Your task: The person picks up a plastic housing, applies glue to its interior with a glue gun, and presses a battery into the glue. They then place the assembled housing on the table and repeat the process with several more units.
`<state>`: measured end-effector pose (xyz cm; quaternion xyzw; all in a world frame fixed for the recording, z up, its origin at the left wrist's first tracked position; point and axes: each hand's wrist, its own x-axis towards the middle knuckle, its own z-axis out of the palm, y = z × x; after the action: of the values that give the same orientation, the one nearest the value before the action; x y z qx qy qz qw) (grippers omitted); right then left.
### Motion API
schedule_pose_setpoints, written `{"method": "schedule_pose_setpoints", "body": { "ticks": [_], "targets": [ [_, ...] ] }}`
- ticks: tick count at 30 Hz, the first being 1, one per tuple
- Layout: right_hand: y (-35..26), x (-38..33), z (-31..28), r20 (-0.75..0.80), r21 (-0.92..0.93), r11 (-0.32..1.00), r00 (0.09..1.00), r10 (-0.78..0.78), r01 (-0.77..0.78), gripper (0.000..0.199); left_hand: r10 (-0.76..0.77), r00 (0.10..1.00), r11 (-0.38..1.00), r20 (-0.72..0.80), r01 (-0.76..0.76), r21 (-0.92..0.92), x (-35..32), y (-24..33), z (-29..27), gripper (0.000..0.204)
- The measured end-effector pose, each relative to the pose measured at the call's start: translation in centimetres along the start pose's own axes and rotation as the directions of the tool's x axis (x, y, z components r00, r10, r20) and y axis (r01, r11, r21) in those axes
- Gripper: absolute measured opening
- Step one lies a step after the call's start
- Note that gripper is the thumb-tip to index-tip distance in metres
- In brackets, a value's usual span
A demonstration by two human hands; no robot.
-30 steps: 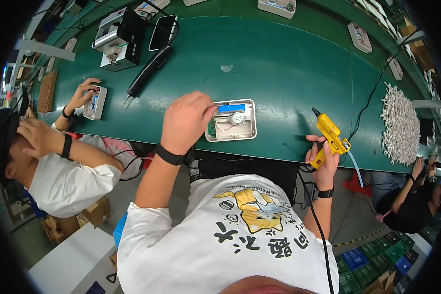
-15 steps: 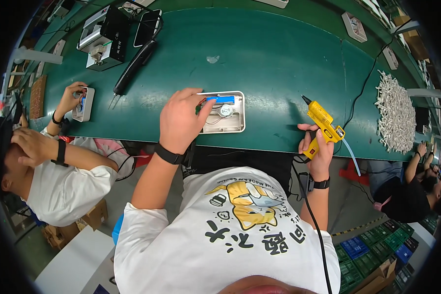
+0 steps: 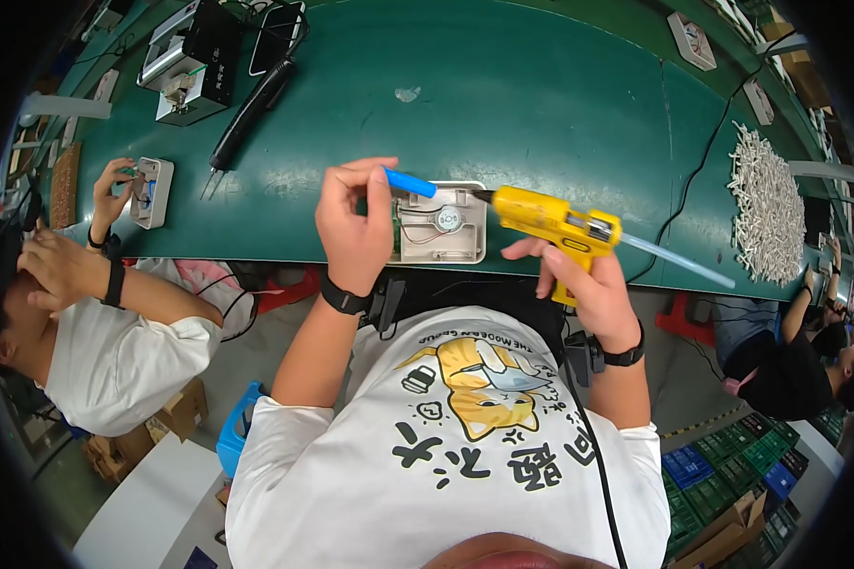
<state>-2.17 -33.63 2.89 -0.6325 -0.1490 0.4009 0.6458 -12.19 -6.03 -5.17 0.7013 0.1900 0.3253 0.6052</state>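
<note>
Above the open white plastic casing [image 3: 438, 226], the left hand [image 3: 354, 228] pinches a slim blue-handled tool [image 3: 410, 182]; the right hand [image 3: 579, 280] grips a yellow glue gun [image 3: 552, 224], its nozzle over the casing.

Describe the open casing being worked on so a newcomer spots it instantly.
On the green bench, look at the near edge, between the left hand and the yellow glue gun. The casing is a white open tray showing a round metal part and wires.

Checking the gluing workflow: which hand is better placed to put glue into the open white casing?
Right. The right hand grips the yellow glue gun, nozzle at the white casing; the left hand holds a blue tool.
</note>
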Motion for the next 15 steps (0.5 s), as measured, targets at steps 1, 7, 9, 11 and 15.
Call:
{"method": "schedule_pose_setpoints", "body": {
  "ticks": [1, 7, 9, 11, 15],
  "targets": [
    [-0.3, 0.6, 0.6, 0.002, -0.001, 1.0, 1.0, 0.005, -0.005, 0.029, -0.004, 1.0, 1.0, -0.002, 0.004, 0.0, -0.1, -0.1, 0.0, 0.008],
    [-0.5, 3.3, 3.4, 0.076, -0.192, 0.97, 0.983, 0.165, -0.148, 0.03, -0.137, 0.979, 0.963, -0.149, 0.096, -0.251, -0.1, -0.3, 0.8, 0.01],
    [-0.5, 3.8, 4.3, 0.08, -0.228, 0.961, 0.98, 0.18, -0.158, 0.029, -0.141, 0.973, 0.957, -0.181, 0.088, -0.276, -0.3, -0.4, 1.1, 0.012],
    [-0.7, 4.3, 5.3, 0.033, -0.328, 0.93, 0.982, 0.187, -0.166, 0.027, -0.128, 0.978, 0.964, -0.163, 0.085, -0.25, -0.6, -0.5, 1.1, 0.016],
    [-0.2, 4.4, 5.9, 0.014, -0.37, 0.917, 0.987, 0.163, -0.146, 0.029, -0.128, 0.984, 0.975, -0.126, 0.102, -0.195, -1.0, -0.6, 0.8, 0.021]
  ]
}}
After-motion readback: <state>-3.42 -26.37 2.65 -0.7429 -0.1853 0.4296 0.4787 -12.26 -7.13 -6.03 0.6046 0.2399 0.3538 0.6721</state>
